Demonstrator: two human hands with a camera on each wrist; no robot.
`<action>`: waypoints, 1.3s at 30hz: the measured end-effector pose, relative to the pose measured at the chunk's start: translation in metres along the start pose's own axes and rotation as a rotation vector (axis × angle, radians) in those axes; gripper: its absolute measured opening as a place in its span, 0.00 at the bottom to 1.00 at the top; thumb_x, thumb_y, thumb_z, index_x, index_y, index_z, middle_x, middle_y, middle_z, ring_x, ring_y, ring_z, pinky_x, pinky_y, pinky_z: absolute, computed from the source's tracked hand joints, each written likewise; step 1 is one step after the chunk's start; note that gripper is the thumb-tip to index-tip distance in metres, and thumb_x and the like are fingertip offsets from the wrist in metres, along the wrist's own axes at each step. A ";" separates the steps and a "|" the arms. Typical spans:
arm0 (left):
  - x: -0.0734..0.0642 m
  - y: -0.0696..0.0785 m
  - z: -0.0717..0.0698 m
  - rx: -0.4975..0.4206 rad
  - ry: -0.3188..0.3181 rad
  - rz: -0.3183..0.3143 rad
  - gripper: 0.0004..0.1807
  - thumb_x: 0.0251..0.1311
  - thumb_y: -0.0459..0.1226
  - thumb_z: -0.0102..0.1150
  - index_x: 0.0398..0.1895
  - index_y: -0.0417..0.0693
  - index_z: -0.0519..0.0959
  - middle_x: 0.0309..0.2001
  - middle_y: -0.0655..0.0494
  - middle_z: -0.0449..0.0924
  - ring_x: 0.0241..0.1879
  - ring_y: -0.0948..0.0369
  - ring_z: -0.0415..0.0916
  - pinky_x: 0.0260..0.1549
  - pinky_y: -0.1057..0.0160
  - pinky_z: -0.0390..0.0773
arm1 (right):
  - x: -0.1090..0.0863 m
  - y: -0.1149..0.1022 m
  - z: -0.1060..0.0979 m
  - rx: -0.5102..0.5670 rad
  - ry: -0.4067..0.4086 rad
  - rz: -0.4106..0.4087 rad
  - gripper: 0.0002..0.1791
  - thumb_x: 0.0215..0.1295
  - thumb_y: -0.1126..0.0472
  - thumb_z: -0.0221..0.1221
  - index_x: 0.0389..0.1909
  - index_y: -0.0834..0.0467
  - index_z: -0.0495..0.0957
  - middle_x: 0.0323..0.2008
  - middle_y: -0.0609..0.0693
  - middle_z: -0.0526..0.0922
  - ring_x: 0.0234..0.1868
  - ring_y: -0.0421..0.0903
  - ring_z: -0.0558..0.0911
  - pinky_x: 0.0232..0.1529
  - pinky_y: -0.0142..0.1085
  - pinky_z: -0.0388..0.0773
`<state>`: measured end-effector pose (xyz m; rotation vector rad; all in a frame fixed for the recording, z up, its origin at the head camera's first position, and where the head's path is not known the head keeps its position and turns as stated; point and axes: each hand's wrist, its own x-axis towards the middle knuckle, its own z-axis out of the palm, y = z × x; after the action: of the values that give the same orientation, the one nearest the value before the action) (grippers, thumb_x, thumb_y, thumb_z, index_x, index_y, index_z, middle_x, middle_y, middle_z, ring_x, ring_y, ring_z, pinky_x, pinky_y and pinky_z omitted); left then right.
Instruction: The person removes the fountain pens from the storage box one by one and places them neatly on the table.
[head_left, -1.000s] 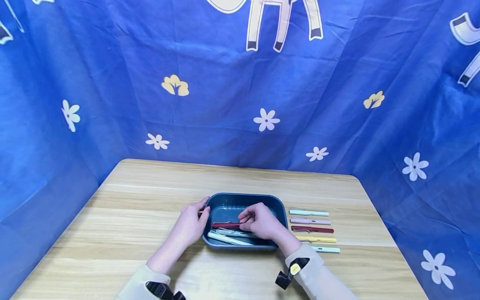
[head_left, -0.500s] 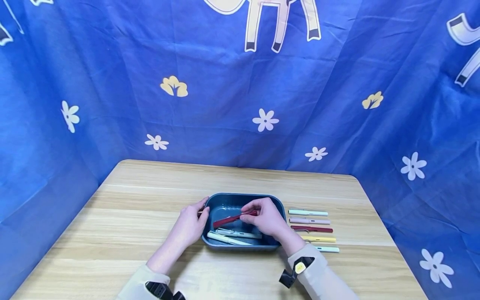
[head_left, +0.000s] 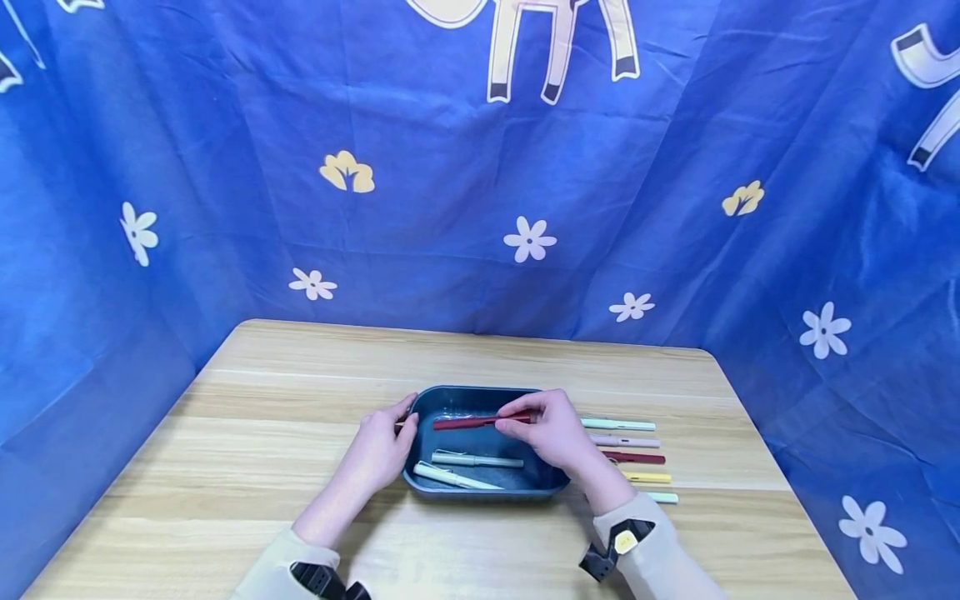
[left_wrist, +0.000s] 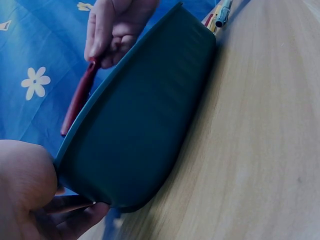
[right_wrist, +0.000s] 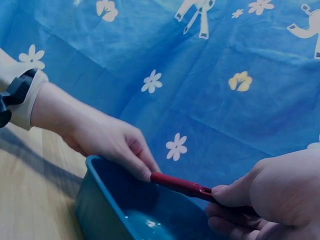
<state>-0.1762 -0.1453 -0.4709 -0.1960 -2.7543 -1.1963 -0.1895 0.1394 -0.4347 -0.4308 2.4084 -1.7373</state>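
Head view shows the right hand [head_left: 551,429] pinching a dark red pen [head_left: 465,423] between thumb and fingers, raised over the twelve o'clock half of a dark teal tray [head_left: 487,496], its free end aimed at nine o'clock. At the tray's nine o'clock end, the left hand [head_left: 382,442] grips the rim and outer wall. Toward six o'clock inside lie a grey-blue pen [head_left: 483,461] and a paler pen [head_left: 453,477], while a row of pens [head_left: 643,457] rests at three o'clock on the wooden table [head_left: 277,400].
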 end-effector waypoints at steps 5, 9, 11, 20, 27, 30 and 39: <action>0.000 0.000 0.000 -0.001 -0.003 -0.001 0.25 0.79 0.37 0.53 0.73 0.32 0.73 0.64 0.34 0.79 0.63 0.44 0.79 0.61 0.42 0.78 | -0.006 -0.005 -0.010 0.018 0.028 -0.020 0.06 0.63 0.62 0.76 0.40 0.57 0.92 0.36 0.50 0.90 0.26 0.44 0.79 0.25 0.30 0.75; 0.000 -0.001 0.001 -0.002 -0.005 -0.004 0.25 0.79 0.37 0.53 0.73 0.32 0.73 0.64 0.34 0.79 0.63 0.44 0.78 0.62 0.41 0.77 | -0.011 -0.009 -0.017 0.018 0.046 -0.047 0.06 0.63 0.62 0.76 0.40 0.56 0.93 0.38 0.50 0.91 0.25 0.42 0.76 0.23 0.30 0.72; 0.000 0.000 0.001 -0.003 -0.007 -0.010 0.25 0.79 0.37 0.53 0.73 0.32 0.73 0.64 0.34 0.78 0.64 0.43 0.78 0.63 0.41 0.76 | -0.013 -0.010 -0.021 0.020 0.053 -0.066 0.07 0.62 0.63 0.76 0.41 0.56 0.93 0.39 0.50 0.91 0.26 0.42 0.77 0.23 0.29 0.72; 0.001 0.000 0.001 -0.002 -0.011 -0.017 0.26 0.79 0.37 0.53 0.74 0.33 0.72 0.65 0.34 0.78 0.64 0.43 0.78 0.62 0.41 0.77 | -0.026 -0.012 -0.033 0.081 0.064 -0.143 0.09 0.62 0.65 0.76 0.43 0.61 0.92 0.43 0.53 0.90 0.43 0.51 0.85 0.37 0.31 0.84; 0.000 0.002 0.000 -0.004 -0.005 -0.004 0.25 0.79 0.36 0.53 0.73 0.32 0.73 0.63 0.33 0.79 0.62 0.44 0.79 0.62 0.41 0.77 | -0.036 -0.013 -0.041 0.127 0.102 -0.158 0.11 0.62 0.67 0.75 0.46 0.64 0.91 0.44 0.56 0.90 0.43 0.50 0.86 0.42 0.35 0.87; 0.000 0.002 0.000 -0.004 -0.008 -0.006 0.25 0.79 0.36 0.53 0.73 0.32 0.73 0.64 0.33 0.79 0.63 0.43 0.79 0.63 0.41 0.76 | -0.041 -0.013 -0.044 0.138 0.120 -0.137 0.13 0.62 0.66 0.75 0.47 0.64 0.90 0.43 0.56 0.90 0.37 0.47 0.86 0.37 0.33 0.86; -0.001 0.003 -0.001 0.005 -0.014 -0.011 0.25 0.79 0.36 0.52 0.73 0.32 0.72 0.64 0.33 0.79 0.64 0.43 0.78 0.64 0.41 0.75 | -0.054 -0.010 -0.058 0.068 0.152 -0.092 0.10 0.63 0.62 0.75 0.45 0.59 0.91 0.35 0.56 0.91 0.27 0.49 0.84 0.20 0.33 0.80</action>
<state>-0.1750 -0.1442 -0.4687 -0.1892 -2.7735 -1.1949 -0.1530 0.2056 -0.4095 -0.4221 2.4580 -1.9511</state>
